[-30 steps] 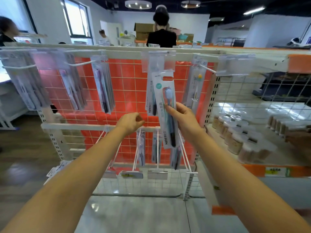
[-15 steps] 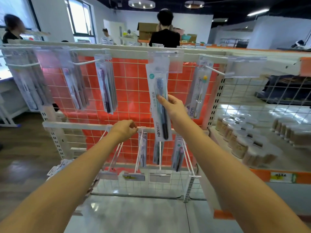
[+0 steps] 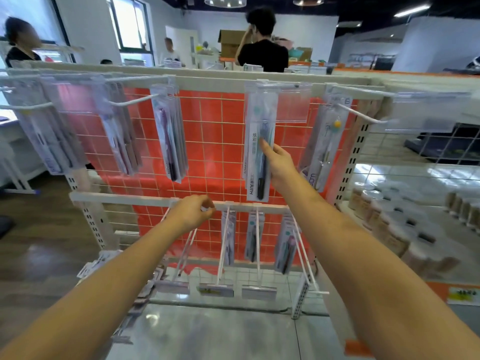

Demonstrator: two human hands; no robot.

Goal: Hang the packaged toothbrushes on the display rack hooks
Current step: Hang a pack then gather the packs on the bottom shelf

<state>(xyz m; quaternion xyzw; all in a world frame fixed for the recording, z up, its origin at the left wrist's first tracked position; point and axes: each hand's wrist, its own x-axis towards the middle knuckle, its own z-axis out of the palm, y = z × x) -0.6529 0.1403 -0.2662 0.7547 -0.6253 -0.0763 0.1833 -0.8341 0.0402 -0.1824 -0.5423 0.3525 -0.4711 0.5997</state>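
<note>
Jars (image 3: pixel 376 216) on shelf at right, contents too blurred to tell. Right hand (image 3: pixel 279 162) pinches toothbrush pkg (image 3: pixel 255 165) at upper hook; left hand (image 3: pixel 192 213) loosely curled, seemingly holding nothing.

Count, head view: two hands, left hand (image 3: pixel 191 213) and right hand (image 3: pixel 279 165). One display rack (image 3: pixel 215 81). Top row: six hanging toothbrush-pack groups. Lower row: three pack groups on four hooks. Four people in background; jar count indeterminate.
</note>
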